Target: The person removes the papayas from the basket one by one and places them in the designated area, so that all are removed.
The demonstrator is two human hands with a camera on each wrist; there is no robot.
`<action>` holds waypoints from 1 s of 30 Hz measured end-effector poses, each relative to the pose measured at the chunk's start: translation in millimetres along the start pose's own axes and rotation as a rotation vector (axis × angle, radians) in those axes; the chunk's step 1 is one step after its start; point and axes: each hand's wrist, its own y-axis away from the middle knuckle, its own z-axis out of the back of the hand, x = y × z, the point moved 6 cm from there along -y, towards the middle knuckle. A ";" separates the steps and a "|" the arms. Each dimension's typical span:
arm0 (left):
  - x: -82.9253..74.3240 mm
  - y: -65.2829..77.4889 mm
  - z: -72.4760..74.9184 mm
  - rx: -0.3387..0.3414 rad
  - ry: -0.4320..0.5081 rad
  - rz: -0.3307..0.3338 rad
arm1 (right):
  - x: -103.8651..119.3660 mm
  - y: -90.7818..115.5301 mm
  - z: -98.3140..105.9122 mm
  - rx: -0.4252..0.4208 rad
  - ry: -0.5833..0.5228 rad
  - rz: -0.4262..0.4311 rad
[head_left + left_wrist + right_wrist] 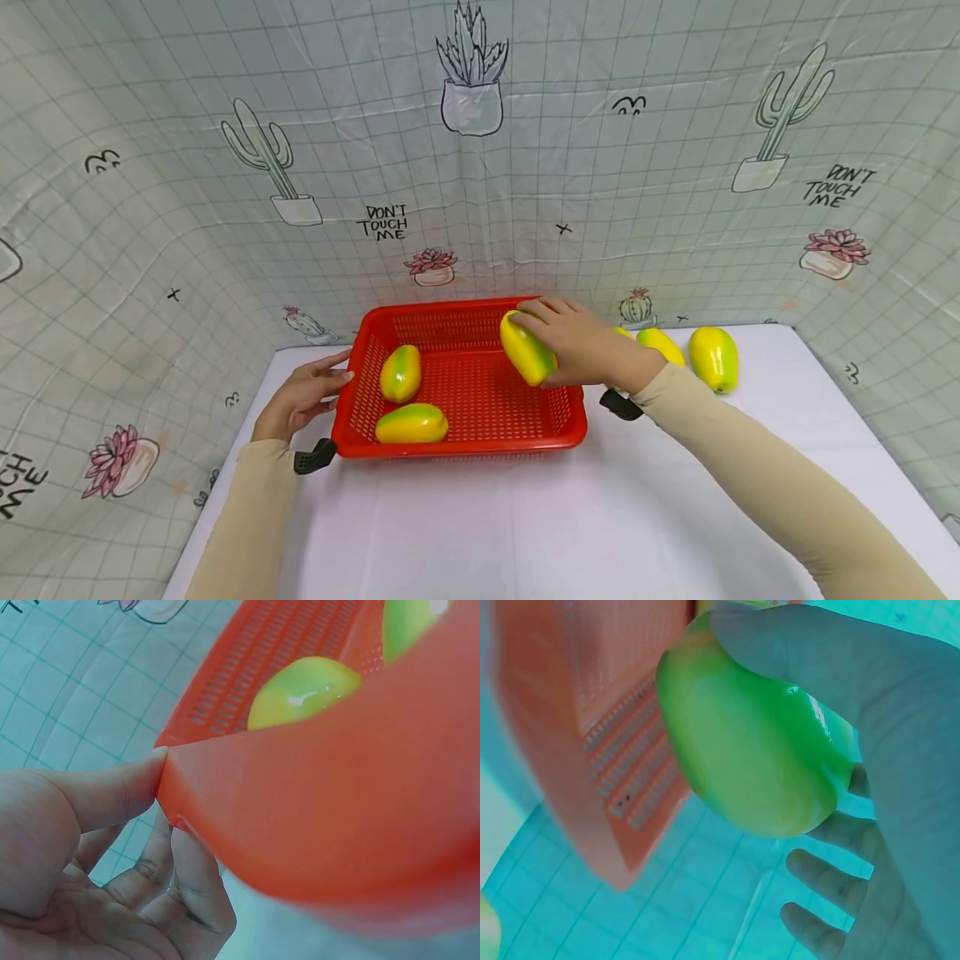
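A red plastic basket (pixel 457 451) with slotted walls stands on the table. Its left rim is pinched by my left hand (pixel 298 398), thumb on the edge and fingers beneath, as the left wrist view shows. Over the right part of the basket, my right hand (pixel 588 346) grips a yellow-green mango (pixel 527 350) between thumb and fingers; in the right wrist view this mango (pixel 750 750) appears close beside the basket wall (pixel 547 765). Inside the basket on the left lie two more mangoes, one upright-looking mango (pixel 401 373) and one sideways mango (pixel 412 423).
Right of the basket, a mango (pixel 714 358) lies on the white tablecloth (pixel 525 525). Beside it is another mango (pixel 658 342), partly covered by the right arm, with a sliver of yellow (pixel 623 332) behind the hand. A patterned cloth (pixel 525 183) encloses the table's back and sides.
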 end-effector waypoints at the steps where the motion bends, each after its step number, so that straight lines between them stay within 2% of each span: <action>1: -0.1 0.0 -0.1 0.000 -0.002 0.000 | -2.6 3.9 1.9 -0.009 -0.003 -0.005; 13: -0.5 1.1 0.1 0.004 -0.016 0.009 | -32.1 49.5 11.8 -0.089 -0.074 -0.099; 16: 0.0 0.5 0.3 0.003 -0.011 0.011 | -37.2 61.3 11.4 -0.114 -0.073 -0.100; 23: -0.2 0.9 0.2 0.013 -0.002 0.008 | -45.7 88.9 4.9 -0.155 -0.062 -0.095; 30: -1.3 1.5 1.8 0.022 0.007 0.005 | -56.0 114.8 -5.8 -0.176 -0.074 -0.162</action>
